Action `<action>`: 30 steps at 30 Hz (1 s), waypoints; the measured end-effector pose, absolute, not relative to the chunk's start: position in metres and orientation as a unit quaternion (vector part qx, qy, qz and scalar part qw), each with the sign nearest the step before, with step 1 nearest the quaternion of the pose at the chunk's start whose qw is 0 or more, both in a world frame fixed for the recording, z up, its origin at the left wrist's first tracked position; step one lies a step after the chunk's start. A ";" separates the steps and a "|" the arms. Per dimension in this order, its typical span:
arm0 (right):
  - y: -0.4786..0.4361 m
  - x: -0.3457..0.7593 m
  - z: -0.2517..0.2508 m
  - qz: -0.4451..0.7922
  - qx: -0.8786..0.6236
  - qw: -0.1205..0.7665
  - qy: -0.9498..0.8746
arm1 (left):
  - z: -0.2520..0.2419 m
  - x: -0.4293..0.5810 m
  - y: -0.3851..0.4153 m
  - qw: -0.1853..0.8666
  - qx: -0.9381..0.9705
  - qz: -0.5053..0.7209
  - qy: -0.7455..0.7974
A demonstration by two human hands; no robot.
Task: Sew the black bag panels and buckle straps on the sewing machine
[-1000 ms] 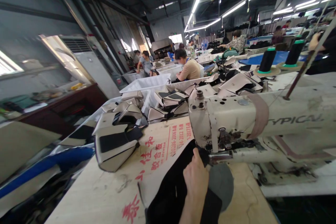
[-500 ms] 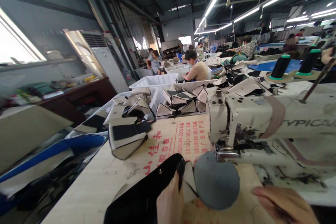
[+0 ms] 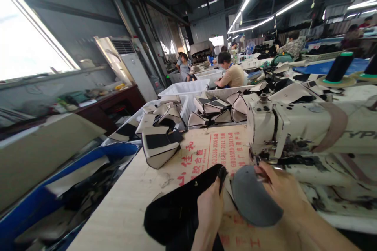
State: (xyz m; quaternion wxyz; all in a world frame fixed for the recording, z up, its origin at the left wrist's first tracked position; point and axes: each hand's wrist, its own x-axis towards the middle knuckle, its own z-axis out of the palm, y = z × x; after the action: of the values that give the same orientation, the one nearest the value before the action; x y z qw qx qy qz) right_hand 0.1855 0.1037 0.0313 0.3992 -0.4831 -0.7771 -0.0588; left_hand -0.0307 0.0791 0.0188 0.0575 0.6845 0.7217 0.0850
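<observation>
My left hand is closed on a black fabric piece with a small metal stud, its thumb at the piece's upper corner. Beside it lies a grey round piece, joined to a beige panel partly hidden behind my left hand. My right hand reaches in from the right, fingers drawn together over the round piece's upper right edge, close under the needle area of the sewing machine. What those fingertips pinch is hidden. A sewn beige-and-black piece rests on the table's left side.
The plywood table carries red printed lettering. Behind it, white bins hold several beige-and-black pieces. A blue-lined container with scraps stands at left. Black thread spools stand at right. A co-worker sits farther back.
My right hand has moved left and up, from beside the machine to the round piece's edge near the needle. My left hand keeps its hold on the black piece. The view has turned left.
</observation>
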 end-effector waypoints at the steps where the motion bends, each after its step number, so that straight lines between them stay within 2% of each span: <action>1: 0.107 0.195 0.035 -0.097 -0.464 0.363 -0.803 | 0.021 -0.031 0.085 0.053 0.688 0.075 0.719; 4: 0.110 0.215 0.060 -0.162 -0.419 0.351 -0.821 | 0.029 -0.048 0.101 0.034 0.678 0.052 0.732; 7: 0.093 0.212 0.072 -0.148 -0.369 0.447 -0.801 | 0.039 -0.084 0.099 0.005 0.643 0.047 0.765; 9: 0.076 0.198 0.064 -0.110 -0.343 0.484 -0.797 | 0.042 -0.106 0.084 -0.010 0.631 0.040 0.775; 11: 0.065 0.176 0.048 -0.066 -0.346 0.450 -0.821 | 0.045 -0.116 0.064 -0.034 0.642 0.045 0.764; 14: 0.067 0.145 0.035 0.005 -0.410 0.347 -0.844 | 0.057 -0.104 0.041 -0.102 0.675 0.090 0.725; 16: 0.078 0.137 0.041 0.025 -0.433 0.335 -0.836 | 0.072 -0.082 0.040 -0.139 0.699 0.134 0.688; 17: 0.084 0.139 0.047 0.025 -0.433 0.360 -0.826 | 0.082 -0.069 0.045 -0.145 0.711 0.155 0.671; 20: 0.099 0.159 0.069 0.010 -0.435 0.481 -0.761 | 0.115 -0.034 0.072 -0.120 0.725 0.185 0.652; 22: 0.100 0.172 0.080 0.011 -0.444 0.516 -0.732 | 0.134 -0.020 0.090 -0.102 0.723 0.177 0.660; 26: 0.090 0.168 0.078 0.035 -0.463 0.453 -0.761 | 0.156 -0.020 0.100 -0.060 0.731 0.132 0.667; 30: 0.088 0.146 0.069 0.075 -0.492 0.368 -0.785 | 0.166 -0.043 0.082 0.040 0.741 0.111 0.661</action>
State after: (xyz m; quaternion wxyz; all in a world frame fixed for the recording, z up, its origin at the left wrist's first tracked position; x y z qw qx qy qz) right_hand 0.1460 0.0885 0.0685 0.3680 -0.4921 -0.7853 0.0754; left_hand -0.0435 0.0815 0.1656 0.0399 0.7407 0.6614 0.1109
